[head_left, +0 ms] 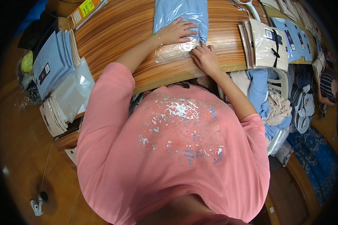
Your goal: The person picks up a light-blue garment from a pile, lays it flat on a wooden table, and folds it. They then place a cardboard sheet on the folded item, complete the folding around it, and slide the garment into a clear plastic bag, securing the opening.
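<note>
Hands (175,32) flat on bagged shirt (181,15)

You've got bagged blue shirts (49,63) stacked left, cream packs (264,43) right, a white hanger (248,6), loose clothes (274,108) below the table (116,33).

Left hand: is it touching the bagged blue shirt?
Touching. The head view shows the left hand lying flat on the bagged blue shirt, fingers spread.

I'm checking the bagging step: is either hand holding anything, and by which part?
The left hand lies flat on the bagged blue shirt. The right hand pinches the clear bag's open flap at its edge.
</note>
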The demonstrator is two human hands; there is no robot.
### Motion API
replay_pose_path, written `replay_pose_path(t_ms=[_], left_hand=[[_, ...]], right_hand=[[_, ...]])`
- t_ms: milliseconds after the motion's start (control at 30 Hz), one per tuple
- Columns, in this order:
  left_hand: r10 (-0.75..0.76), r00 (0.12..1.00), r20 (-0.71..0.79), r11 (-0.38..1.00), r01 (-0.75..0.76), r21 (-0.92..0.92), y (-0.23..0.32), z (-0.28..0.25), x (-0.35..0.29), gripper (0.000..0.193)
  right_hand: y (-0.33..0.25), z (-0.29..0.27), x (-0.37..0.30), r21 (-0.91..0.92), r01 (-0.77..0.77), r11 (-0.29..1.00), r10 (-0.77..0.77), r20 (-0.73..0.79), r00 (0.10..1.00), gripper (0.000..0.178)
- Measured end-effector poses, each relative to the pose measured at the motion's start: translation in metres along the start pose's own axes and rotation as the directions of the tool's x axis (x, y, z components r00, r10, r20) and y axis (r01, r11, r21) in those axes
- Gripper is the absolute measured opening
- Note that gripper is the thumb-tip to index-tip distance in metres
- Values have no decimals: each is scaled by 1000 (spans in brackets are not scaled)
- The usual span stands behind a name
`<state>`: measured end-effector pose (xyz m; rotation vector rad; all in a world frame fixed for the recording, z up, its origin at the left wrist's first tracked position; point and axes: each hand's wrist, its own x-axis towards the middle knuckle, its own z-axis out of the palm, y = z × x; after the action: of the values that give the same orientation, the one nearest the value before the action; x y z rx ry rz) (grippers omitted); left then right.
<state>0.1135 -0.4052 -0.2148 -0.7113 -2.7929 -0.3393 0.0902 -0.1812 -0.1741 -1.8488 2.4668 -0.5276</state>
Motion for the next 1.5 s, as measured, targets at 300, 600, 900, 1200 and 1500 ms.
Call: replay_pose_path(t_ms=[300,600,900,1200,1500], left_hand=[[3,1000,0,1000,-3,16,-1,3,-2,45],[1,1000,10,1000,-1,29,-1,4,-1,45],[-6,1000,0,1000,6,25,0,2,-1,45],[-15,1000,19,1000,15,16,0,3,0,46],[-19,999,43,1000,18,25,1,-1,0,46]], right_hand=[[6,-12,9,274,-1,962,5,-12,1000,8],[22,-6,18,626,-273,731,183,205,961,5],[6,-29,26,573,-70,817,8,110,994,3],[-26,-39,-10,36,84,996,-87,79,993,19],[-47,-59,-34,70,100,993,-106,82,991,33]])
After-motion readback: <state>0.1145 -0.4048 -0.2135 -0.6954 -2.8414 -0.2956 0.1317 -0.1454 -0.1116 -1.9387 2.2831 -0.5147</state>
